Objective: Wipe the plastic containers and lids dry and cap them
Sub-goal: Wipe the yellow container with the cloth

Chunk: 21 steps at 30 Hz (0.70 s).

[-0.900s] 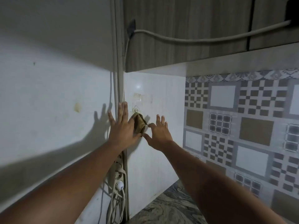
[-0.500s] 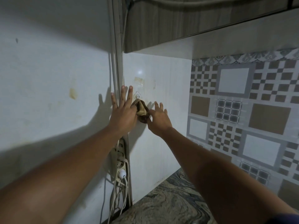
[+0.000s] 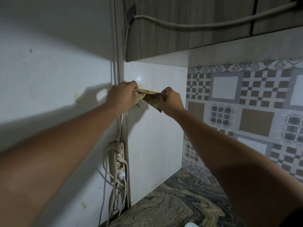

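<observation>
While both my arms reach up to the white wall panel (image 3: 155, 136), the holdings stand thus.

Item: cloth (image 3: 150, 98), tan and stained, stretched between my two hands. Its long axis runs left to right, dipping a little rightward, and one corner hangs below the right hand.
Item: left hand (image 3: 121, 95), fingers curled round the cloth's left end.
Item: right hand (image 3: 172, 99), thumb and fingers pinching the cloth's right end.
Item: small hook (image 3: 136, 104) on the panel, just under the left hand, which is the nearer to it. Whether the cloth touches it I cannot tell.
Item: containers and lids, none in view. A pale rounded thing (image 3: 191, 224) at the bottom edge shows too little to name.

I judge the containers lie down toward the counter (image 3: 180, 202), well below the cloth, so the next move would be downward.

In the way or nearby: power strip (image 3: 118, 158) with cords hanging beneath my left arm, cabinet (image 3: 180, 35) overhead, patterned tiles (image 3: 246, 104) to the right.
</observation>
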### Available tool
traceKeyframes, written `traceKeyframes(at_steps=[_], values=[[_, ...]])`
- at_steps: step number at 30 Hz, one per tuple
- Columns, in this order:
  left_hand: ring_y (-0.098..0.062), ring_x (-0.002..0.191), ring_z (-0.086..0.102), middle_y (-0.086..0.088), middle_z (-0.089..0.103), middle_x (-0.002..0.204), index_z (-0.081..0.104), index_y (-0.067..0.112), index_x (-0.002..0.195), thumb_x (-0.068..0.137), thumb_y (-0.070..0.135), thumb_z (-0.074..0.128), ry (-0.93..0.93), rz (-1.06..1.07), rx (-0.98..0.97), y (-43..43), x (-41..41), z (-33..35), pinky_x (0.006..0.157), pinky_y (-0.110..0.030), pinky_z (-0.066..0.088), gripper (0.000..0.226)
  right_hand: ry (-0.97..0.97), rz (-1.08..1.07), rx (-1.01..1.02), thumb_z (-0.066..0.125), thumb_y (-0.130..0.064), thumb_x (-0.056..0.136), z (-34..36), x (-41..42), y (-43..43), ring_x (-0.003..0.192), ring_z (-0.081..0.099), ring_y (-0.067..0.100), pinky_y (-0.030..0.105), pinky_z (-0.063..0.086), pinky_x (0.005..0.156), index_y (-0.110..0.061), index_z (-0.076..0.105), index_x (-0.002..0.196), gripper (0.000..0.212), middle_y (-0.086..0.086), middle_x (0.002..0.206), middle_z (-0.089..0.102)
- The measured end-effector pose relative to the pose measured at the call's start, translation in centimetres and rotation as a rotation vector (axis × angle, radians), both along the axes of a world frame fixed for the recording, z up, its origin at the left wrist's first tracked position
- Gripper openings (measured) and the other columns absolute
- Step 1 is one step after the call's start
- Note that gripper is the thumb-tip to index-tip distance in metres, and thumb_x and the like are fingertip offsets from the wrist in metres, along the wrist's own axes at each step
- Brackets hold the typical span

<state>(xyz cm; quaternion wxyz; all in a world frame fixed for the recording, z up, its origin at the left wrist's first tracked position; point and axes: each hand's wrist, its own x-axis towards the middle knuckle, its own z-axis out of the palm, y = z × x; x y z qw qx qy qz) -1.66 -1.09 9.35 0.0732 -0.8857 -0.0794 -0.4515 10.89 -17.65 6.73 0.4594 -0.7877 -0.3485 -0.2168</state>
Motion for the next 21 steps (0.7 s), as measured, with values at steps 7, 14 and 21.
traceKeyframes(at_steps=[7, 14, 21], values=[[-0.028, 0.092, 0.063, -0.003, 0.065, 0.093, 0.065, 0.017, 0.101, 0.092, 0.016, 0.062, 0.109, -0.083, -0.326, -0.8, -0.9, -1.8, 0.076, -0.031, 0.047, 0.010, 0.240, 0.187, 0.012, 0.069, -0.016, 0.093, -2.4, 0.3, -2.5, 0.075, 0.075, 0.034, 0.041, 0.064, 0.059, -0.020, 0.065, 0.092, 0.005, 0.011, 0.088, 0.077], [-0.015, 0.067, 0.065, -0.010, 0.068, 0.088, 0.068, 0.006, 0.097, 0.091, 0.008, 0.070, 0.237, -0.210, -0.840, -1.5, -1.6, -3.4, 0.047, -0.022, 0.051, 0.006, 0.405, 0.307, -0.031, 0.077, -0.011, 0.090, -3.8, 0.2, -5.4, 0.074, 0.067, 0.019, 0.029, 0.059, 0.066, -0.009, 0.073, 0.101, 0.012, 0.019, 0.099, 0.076], [-0.016, 0.048, 0.052, -0.007, 0.050, 0.075, 0.056, 0.011, 0.096, 0.104, 0.013, 0.044, 0.315, -0.325, -1.212, -3.9, -1.7, -4.8, 0.067, -0.044, 0.058, 0.015, 0.452, 0.283, 0.015, 0.063, -0.011, 0.100, -4.1, -0.3, -6.2, 0.078, 0.066, 0.022, 0.030, 0.062, 0.056, -0.016, 0.068, 0.100, 0.007, 0.011, 0.097, 0.067]])
